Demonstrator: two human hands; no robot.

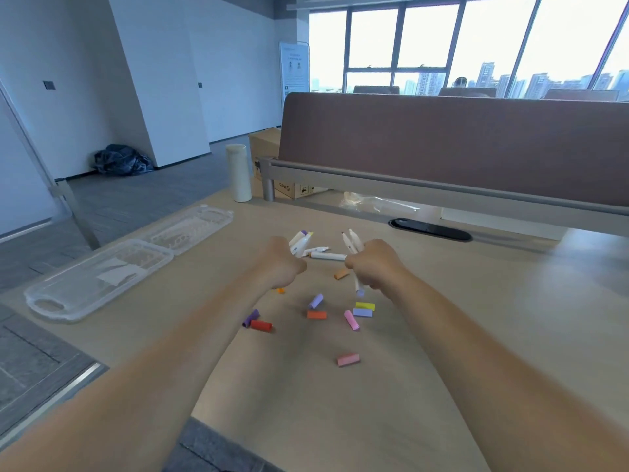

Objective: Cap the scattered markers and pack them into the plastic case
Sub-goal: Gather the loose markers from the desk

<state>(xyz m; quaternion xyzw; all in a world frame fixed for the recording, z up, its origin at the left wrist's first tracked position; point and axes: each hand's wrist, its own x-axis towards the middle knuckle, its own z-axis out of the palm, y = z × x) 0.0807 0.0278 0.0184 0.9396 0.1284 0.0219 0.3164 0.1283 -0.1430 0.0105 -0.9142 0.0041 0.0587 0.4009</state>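
Note:
My left hand grips a bunch of white markers whose tips stick up past my fist. My right hand holds two or three more white markers, one end pointing down with a lilac tip. Two white markers lie on the table between my fists. Several loose caps lie nearer to me: orange, lilac, red-orange, yellow, pink, red, purple and pink. The clear plastic case lies open at the left.
A white cylindrical bottle stands at the table's far left. A brown desk divider with a grey rail runs along the back. A black cable grommet and a clear plastic bag lie under it. The table edge is close on the left.

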